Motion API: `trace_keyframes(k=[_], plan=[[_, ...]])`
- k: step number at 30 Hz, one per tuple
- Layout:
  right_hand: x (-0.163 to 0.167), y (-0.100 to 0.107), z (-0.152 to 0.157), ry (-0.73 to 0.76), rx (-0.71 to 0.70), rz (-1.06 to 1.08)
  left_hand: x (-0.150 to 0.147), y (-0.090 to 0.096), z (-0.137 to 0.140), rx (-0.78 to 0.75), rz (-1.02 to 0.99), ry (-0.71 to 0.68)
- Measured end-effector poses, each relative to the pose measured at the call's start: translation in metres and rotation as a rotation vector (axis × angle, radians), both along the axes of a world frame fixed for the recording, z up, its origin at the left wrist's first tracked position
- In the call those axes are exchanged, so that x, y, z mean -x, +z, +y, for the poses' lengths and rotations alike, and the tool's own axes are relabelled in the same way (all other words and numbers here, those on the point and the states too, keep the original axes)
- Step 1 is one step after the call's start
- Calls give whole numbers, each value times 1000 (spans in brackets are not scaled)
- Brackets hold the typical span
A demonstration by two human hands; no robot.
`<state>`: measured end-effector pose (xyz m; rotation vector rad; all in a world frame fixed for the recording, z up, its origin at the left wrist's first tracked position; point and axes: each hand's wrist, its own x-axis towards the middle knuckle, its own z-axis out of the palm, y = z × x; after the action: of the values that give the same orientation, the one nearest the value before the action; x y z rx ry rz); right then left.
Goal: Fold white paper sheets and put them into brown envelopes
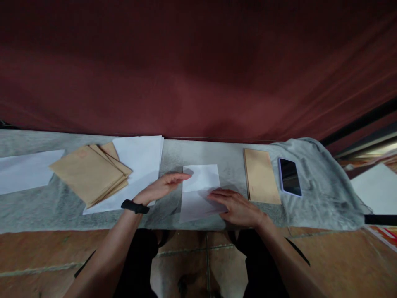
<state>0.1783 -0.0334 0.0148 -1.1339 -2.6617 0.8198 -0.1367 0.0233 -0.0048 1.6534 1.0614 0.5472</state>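
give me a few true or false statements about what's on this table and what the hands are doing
1. The right hand lies flat on the white sheet. True.
2. The left hand holds a brown envelope. False: it is open, at the white sheet's left edge.
3. The phone lies right of the single brown envelope. True.
4. The stack of brown envelopes lies right of the phone. False: it lies far left, partly on white paper.
5. The left wrist wears a black band. True.
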Motion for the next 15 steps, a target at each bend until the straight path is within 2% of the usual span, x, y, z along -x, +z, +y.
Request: trace_keyframes(k=[3, 7, 10, 15], plan=[[0, 3, 5, -107, -10, 60, 5, 8, -3, 25, 43, -109], [2, 2, 16, -392, -20, 240, 7, 11, -6, 174, -11, -166], [3, -6, 25, -565, -21, 325, 0, 5, -6, 221, -95, -100], [12, -22, 35, -679, -3, 240, -19, -10, -5, 194, -205, 138]])
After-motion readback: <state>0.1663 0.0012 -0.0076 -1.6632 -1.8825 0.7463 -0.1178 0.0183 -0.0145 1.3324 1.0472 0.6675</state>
